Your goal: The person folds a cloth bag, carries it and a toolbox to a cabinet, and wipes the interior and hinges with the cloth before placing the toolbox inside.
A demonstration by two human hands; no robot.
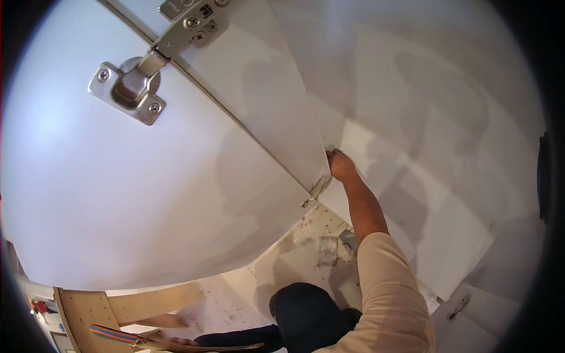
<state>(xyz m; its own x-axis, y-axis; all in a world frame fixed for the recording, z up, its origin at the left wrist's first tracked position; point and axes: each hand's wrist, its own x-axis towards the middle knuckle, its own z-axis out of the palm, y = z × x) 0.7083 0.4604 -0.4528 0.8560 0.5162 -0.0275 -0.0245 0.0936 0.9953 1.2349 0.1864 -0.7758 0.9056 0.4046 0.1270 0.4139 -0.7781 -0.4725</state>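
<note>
My right hand (341, 166) is at the far end of my outstretched arm, beside the edge of a white panel (282, 100). Its fingers are curled in at that edge, and what they hold is too small and hidden to make out. Just below the hand, a lower metal hinge (318, 188) joins the panel to a large white door (153, 194). A bigger-looking upper hinge (132, 88), with screws in its plate, sits across the same seam near the camera. My left hand is not in view.
Speckled floor (294, 241) shows below the door, with a small clear packet (327, 251) and a grey piece (348, 240) on it. Wooden boards (88, 317) and a striped strap (115, 334) lie at lower left. Dark-clothed knee (306, 315) at bottom centre. Another hinge (459, 307) is at lower right.
</note>
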